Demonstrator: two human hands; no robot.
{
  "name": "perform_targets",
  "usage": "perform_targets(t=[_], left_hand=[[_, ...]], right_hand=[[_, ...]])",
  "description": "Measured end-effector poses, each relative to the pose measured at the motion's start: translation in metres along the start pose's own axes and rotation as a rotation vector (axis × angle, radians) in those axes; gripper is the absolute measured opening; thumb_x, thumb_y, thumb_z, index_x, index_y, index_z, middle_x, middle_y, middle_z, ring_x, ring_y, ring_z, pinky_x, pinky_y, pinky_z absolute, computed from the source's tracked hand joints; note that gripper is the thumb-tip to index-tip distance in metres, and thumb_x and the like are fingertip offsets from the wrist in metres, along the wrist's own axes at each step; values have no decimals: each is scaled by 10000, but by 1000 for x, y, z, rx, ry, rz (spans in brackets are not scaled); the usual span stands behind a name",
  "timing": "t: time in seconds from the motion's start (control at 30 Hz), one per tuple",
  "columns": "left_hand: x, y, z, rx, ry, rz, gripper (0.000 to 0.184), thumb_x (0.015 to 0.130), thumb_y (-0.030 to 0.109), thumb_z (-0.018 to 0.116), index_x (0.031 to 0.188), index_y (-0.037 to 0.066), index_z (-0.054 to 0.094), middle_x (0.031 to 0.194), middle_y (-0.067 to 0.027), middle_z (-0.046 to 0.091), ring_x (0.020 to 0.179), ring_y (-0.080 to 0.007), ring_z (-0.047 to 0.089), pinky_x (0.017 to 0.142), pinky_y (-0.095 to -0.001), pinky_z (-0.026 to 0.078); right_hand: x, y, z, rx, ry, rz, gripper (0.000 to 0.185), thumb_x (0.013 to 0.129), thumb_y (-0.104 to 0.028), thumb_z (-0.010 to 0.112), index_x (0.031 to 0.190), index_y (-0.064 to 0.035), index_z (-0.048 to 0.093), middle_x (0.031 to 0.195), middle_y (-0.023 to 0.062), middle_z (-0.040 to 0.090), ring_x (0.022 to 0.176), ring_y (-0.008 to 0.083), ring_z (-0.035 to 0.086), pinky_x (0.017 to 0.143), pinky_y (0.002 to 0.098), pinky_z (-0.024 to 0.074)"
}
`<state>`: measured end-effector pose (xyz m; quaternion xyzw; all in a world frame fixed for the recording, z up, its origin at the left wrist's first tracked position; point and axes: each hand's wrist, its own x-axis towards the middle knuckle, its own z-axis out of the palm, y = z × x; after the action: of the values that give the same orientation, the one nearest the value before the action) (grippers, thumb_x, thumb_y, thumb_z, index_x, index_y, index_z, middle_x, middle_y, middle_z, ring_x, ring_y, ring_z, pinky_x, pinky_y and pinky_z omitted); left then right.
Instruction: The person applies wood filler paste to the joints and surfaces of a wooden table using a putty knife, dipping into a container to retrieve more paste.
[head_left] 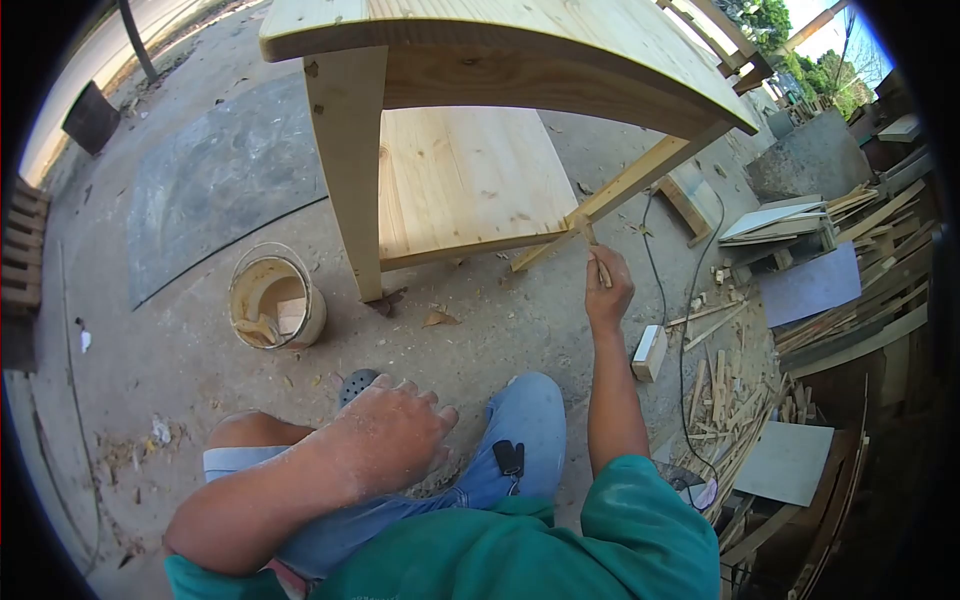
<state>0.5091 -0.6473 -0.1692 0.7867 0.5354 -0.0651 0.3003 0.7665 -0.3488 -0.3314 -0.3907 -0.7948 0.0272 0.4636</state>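
A light wooden table (480, 60) with a lower shelf (470, 180) stands in front of me. My right hand (610, 285) is closed around the handle of a brush (588, 232), whose tip is at the right leg (640, 180), close to the shelf's corner. Over my bent leg hangs my left hand (395, 430), its fingers loosely curled and a little apart, with nothing visible in them. A bucket (312, 310) with a wire handle sits on the ground to the left, holding a wood block and some brownish material.
A grey sheet (230, 180) lies on the ground at the left. A dark bin (92, 118) is behind it. Cables (690, 300), a white-topped block (650, 353), wood scraps (725, 400) and stacked boards (810, 285) are on the right.
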Motion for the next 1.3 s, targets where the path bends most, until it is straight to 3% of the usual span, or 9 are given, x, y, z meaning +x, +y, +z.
perform_targets(t=[0.1, 0.27, 0.37, 0.53, 0.73, 0.93, 1.1, 1.23, 1.3], left_hand=[[-2, 0, 2, 1, 76, 21, 354, 980, 342, 557, 1113, 26, 642, 1021, -172, 688, 1025, -322, 665, 877, -446, 494], [-1, 0, -4, 5, 9, 8, 413, 964, 378, 585, 1187, 31, 606, 1049, -154, 676, 1056, -329, 646, 917, -463, 490], [-2, -1, -5, -9, 41, 10, 402, 964, 380, 587, 1164, 32, 612, 1029, -154, 675, 1045, -329, 648, 909, -462, 492], [-8, -2, -5, -11, 69, 19, 368, 975, 355, 570, 1121, 22, 632, 1016, -171, 683, 1019, -324, 663, 891, -460, 498], [-7, -3, -9, -30, 43, 4, 411, 976, 377, 573, 1186, 26, 611, 1025, -176, 668, 1043, -338, 646, 921, -463, 495], [-4, -3, -11, -24, 23, 13, 439, 989, 387, 549, 1250, 38, 600, 1067, -186, 661, 1084, -345, 635, 955, -467, 483], [-6, -2, -11, -25, 3, -4, 454, 994, 402, 539, 1266, 42, 595, 1080, -189, 659, 1096, -348, 631, 962, -468, 481], [-7, -2, -9, -10, 21, 0, 458, 998, 411, 531, 1267, 45, 594, 1069, -183, 662, 1090, -343, 634, 954, -469, 483], [-7, -2, -10, -20, 16, -10, 457, 1000, 413, 528, 1265, 46, 595, 1063, -180, 663, 1085, -340, 636, 948, -469, 485]], right_hand=[[48, -29, -42, -19, 147, -145, 146, 871, 13, 676, 1009, -28, 697, 981, 163, 708, 937, 326, 691, 829, 391, 545], [103, -53, -86, 16, 267, -256, 107, 898, 15, 663, 1000, 3, 692, 999, 136, 722, 906, 266, 697, 825, 357, 553], [87, -30, -72, 164, 50, 135, 89, 909, 6, 660, 993, 6, 687, 989, 128, 723, 896, 234, 696, 816, 333, 555], [93, -36, -66, 142, 399, -3, 82, 922, -24, 662, 987, 24, 676, 960, 115, 715, 878, 211, 689, 790, 320, 559], [122, -64, -89, 409, 282, 228, 84, 920, -37, 666, 980, 19, 680, 954, 118, 714, 857, 216, 688, 760, 321, 555], [88, -43, -43, 45, 179, -102, 101, 902, -60, 673, 977, 7, 684, 941, 134, 708, 833, 269, 689, 761, 355, 546], [29, -9, -10, 12, -107, 91, 88, 900, -46, 668, 970, 7, 682, 956, 143, 705, 891, 274, 695, 792, 354, 544], [73, -25, -57, 74, 349, -10, 112, 951, -62, 629, 1028, 17, 644, 985, 138, 700, 910, 235, 693, 819, 361, 569], [92, -40, -66, 497, 593, 184, 163, 951, -74, 628, 1081, 19, 594, 1015, 165, 678, 908, 265, 689, 832, 378, 583]])
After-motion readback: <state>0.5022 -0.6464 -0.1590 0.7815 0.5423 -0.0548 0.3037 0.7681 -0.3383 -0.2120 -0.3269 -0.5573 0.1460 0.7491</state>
